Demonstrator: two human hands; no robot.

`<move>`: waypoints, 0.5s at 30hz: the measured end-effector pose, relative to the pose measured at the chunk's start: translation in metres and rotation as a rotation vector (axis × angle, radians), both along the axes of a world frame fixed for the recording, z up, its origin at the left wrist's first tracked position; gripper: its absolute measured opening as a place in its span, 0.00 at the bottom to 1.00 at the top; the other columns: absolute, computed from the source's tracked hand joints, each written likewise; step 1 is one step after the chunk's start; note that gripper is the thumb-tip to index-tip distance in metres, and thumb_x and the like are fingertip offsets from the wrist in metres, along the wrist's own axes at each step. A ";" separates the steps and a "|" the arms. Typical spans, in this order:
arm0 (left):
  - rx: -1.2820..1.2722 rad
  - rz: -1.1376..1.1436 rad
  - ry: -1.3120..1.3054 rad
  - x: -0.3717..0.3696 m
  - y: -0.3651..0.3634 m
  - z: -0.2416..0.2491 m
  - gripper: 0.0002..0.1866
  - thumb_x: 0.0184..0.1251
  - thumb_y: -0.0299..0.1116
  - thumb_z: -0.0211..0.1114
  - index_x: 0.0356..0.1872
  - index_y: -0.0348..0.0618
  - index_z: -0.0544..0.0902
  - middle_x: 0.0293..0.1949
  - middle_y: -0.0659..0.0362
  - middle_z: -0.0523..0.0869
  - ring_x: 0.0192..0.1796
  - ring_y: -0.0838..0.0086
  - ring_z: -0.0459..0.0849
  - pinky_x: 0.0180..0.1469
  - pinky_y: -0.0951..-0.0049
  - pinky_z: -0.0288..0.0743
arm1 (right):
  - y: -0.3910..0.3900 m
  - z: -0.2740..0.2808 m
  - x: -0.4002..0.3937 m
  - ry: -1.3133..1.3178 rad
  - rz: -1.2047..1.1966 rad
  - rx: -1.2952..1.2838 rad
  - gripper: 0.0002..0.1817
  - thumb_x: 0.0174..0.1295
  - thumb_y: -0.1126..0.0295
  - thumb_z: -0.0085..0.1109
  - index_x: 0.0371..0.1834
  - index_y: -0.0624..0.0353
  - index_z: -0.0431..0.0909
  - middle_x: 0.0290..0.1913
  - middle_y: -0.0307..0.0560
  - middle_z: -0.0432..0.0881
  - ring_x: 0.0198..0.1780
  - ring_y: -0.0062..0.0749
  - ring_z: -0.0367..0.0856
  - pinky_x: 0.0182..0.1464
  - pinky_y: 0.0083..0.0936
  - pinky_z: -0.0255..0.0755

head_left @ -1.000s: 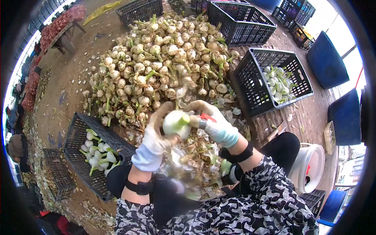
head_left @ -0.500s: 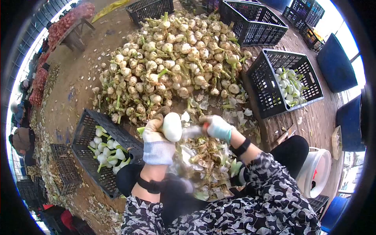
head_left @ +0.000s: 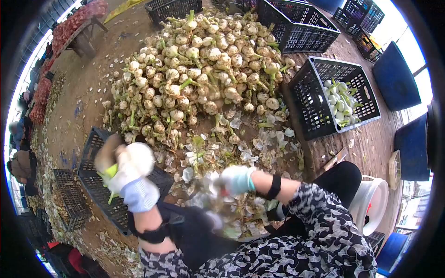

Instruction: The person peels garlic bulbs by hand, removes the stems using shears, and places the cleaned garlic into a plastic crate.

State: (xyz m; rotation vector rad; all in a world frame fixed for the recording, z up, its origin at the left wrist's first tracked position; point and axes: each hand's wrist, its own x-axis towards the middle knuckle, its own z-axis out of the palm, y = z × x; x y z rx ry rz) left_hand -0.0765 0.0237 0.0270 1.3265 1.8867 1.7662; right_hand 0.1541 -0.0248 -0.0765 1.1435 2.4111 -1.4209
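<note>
My gloved left hand [head_left: 125, 169], smeared by motion, is closed around a peeled white garlic bulb [head_left: 142, 156] above the left black crate [head_left: 160, 178]. A green stem [head_left: 110, 172] sticks out on the hand's other side. Below and right of the pile, my gloved right hand [head_left: 237, 180] grips a knife [head_left: 224, 191]; only a bit of its reddish handle shows, and the blade is blurred. Peelings and cut leaves [head_left: 245, 213] lie beneath it. A big heap of unpeeled garlic bulbs [head_left: 204, 69] with soil and stems lies ahead of both hands.
Peeled bulbs [head_left: 342, 104] lie in the right black crate [head_left: 315, 104]. A white bucket [head_left: 378, 204] stands by my right knee, near another knife [head_left: 334, 159] on the boards. More black crates [head_left: 306, 37], blue tubs [head_left: 394, 76] and red net sacks [head_left: 76, 28] surround the area.
My left hand has swung left with the peeled bulb, from in front of the heap to over the left crate. My right hand has dropped lower and slightly left with the knife.
</note>
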 end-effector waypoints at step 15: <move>-0.405 -0.438 -0.057 0.035 0.015 -0.034 0.20 0.53 0.22 0.67 0.50 0.36 0.78 0.52 0.55 0.73 0.52 0.69 0.77 0.55 0.72 0.73 | 0.250 -0.158 0.094 -0.280 -1.023 0.515 0.29 0.54 0.67 0.66 0.62 0.49 0.71 0.49 0.57 0.78 0.50 0.51 0.78 0.50 0.38 0.73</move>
